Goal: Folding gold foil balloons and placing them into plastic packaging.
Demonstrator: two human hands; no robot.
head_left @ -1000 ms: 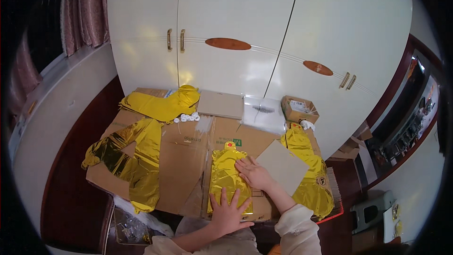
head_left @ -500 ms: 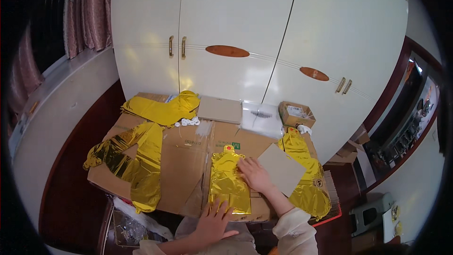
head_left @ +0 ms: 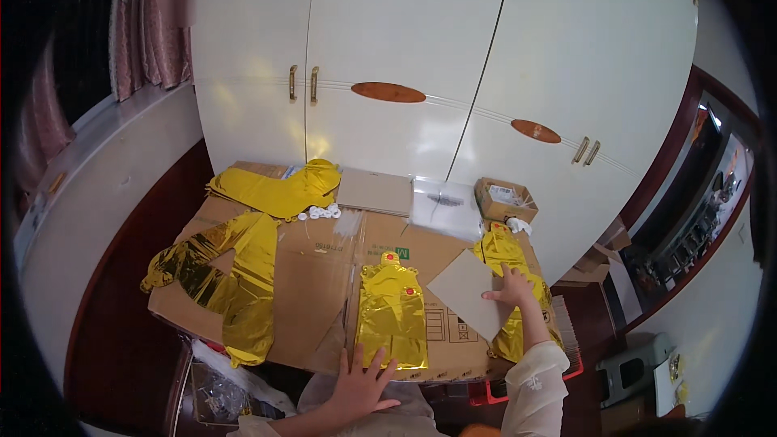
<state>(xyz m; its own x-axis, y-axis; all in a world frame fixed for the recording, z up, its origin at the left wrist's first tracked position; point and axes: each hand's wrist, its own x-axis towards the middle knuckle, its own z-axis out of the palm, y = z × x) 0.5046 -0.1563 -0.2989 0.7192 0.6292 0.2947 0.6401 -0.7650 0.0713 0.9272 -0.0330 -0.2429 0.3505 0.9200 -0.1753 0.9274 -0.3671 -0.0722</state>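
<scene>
A folded, flat gold foil balloon [head_left: 392, 320] with red-marked tabs lies on the cardboard in front of me. My left hand [head_left: 362, 384] rests with spread fingers at its near edge. To the right, my right hand [head_left: 515, 287] is over the right corner of a grey card [head_left: 469, 291]; its thumb points left over the card and its fingers are apart. Beneath and beside that hand lies a stack of gold foil balloons [head_left: 508, 332], partly covered by the hand and card. Another flat gold balloon [head_left: 252, 291], bent in shape, spreads across the left side.
More gold foil [head_left: 275, 190] lies at the back left, beside small white rolls [head_left: 320, 212]. Along the back are a brown board [head_left: 374, 192], clear plastic bags [head_left: 445, 206] and a small cardboard box [head_left: 506, 198]. White cabinet doors [head_left: 388, 32] stand behind; a grey stool [head_left: 635, 368] is at right.
My right hand has left the middle balloon and moved right to the grey card and gold stack. The middle balloon now lies flatter and narrower; the card has shifted slightly left. My left hand stays near the edge.
</scene>
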